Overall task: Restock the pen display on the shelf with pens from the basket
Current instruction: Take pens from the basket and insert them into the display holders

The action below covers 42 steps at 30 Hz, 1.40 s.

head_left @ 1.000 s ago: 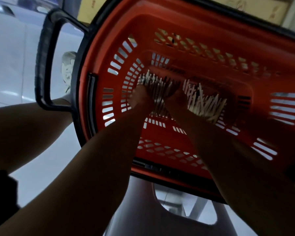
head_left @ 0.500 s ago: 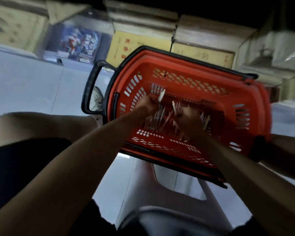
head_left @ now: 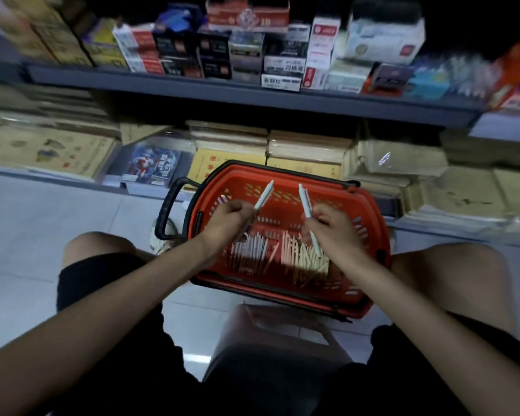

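Note:
A red plastic basket (head_left: 370, 205) with a black handle (head_left: 165, 211) stands on the floor in front of me. Two heaps of pens lie in it: white ones (head_left: 249, 250) on the left and cream ones (head_left: 300, 253) on the right. My left hand (head_left: 225, 217) grips a white pen (head_left: 264, 195) that points up and to the right. My right hand (head_left: 330, 223) holds another white pen (head_left: 304, 199) that points up and to the left. Both hands hover above the heaps. The dark shelf (head_left: 252, 94) above carries rows of small boxes.
Stacked brown cartons (head_left: 309, 145) and a blue picture pack (head_left: 153, 163) fill the bottom shelf behind the basket. A dark stool (head_left: 282, 349) sits between my knees. Grey floor tiles (head_left: 57, 211) spread to the left.
Both hands rose out of the pen heaps, each lifting one pen. My head tilted up, bringing the shelves into view.

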{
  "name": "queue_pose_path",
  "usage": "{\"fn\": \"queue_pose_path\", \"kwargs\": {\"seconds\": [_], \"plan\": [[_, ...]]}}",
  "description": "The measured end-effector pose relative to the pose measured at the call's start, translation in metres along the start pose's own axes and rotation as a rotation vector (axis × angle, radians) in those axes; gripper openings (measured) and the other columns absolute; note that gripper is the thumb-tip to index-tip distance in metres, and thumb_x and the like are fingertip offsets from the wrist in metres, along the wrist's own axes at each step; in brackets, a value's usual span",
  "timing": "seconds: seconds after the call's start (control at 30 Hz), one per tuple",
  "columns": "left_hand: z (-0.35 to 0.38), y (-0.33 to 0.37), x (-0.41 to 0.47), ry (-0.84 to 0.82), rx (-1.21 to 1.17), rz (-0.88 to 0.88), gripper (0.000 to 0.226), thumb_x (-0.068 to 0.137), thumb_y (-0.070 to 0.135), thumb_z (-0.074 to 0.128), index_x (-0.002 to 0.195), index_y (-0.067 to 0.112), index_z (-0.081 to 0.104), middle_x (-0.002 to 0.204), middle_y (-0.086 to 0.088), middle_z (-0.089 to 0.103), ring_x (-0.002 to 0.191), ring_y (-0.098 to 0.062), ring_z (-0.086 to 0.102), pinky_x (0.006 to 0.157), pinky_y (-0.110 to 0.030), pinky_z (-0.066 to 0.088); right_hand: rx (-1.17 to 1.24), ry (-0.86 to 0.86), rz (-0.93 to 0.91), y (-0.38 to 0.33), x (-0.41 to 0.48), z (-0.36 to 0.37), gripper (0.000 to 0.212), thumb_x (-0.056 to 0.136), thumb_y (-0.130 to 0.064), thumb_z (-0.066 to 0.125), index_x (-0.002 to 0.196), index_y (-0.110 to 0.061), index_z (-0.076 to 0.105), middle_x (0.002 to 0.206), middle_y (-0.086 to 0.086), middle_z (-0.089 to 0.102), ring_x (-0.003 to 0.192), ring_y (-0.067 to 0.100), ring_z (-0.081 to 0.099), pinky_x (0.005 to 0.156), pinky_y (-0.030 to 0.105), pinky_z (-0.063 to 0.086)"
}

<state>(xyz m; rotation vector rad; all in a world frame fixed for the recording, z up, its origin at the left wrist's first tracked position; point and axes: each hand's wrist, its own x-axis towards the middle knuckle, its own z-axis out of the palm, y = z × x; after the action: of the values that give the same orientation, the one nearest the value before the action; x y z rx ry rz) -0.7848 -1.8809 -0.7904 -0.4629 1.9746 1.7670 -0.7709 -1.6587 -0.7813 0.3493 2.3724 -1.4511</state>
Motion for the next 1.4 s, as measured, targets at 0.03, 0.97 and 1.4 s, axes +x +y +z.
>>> {"fn": "queue_pose_path", "kwargs": {"seconds": [0.03, 0.97, 1.4], "plan": [[0.001, -0.004, -0.01, 0.001, -0.029, 0.007, 0.012, 0.106, 0.013, 0.054, 0.102, 0.005, 0.062, 0.081, -0.011, 0.061, 0.059, -0.017, 0.053, 0.048, -0.022, 0.039, 0.047, 0.005, 0.029, 0.001, -0.013, -0.004, 0.014, 0.102, -0.014, 0.057, 0.092, -0.01, 0.065, 0.076, 0.004, 0.068, 0.069, 0.021, 0.069, 0.07, 0.038, 0.054], [0.007, -0.044, -0.02, 0.127, -0.257, -0.125, 0.033, 0.104, 0.02, 0.04, 0.078, 0.023, 0.061, 0.068, 0.006, 0.056, 0.063, -0.012, 0.048, 0.067, -0.034, 0.033, 0.293, 0.014, 0.196, 0.014, -0.019, 0.028, 0.031, 0.106, -0.013, 0.046, 0.098, -0.001, 0.073, 0.081, 0.005, 0.069, 0.06, 0.013, 0.059, 0.05, 0.02, 0.042], [0.012, -0.036, -0.034, 0.099, -0.315, -0.048, 0.017, 0.106, 0.021, 0.052, 0.11, 0.016, 0.068, 0.079, 0.003, 0.064, 0.068, -0.01, 0.057, 0.065, -0.029, 0.041, 0.603, 0.002, 0.254, 0.017, -0.027, 0.024, 0.01, 0.102, -0.008, 0.057, 0.102, -0.007, 0.067, 0.09, 0.009, 0.073, 0.081, 0.023, 0.072, 0.068, 0.032, 0.058]]}}
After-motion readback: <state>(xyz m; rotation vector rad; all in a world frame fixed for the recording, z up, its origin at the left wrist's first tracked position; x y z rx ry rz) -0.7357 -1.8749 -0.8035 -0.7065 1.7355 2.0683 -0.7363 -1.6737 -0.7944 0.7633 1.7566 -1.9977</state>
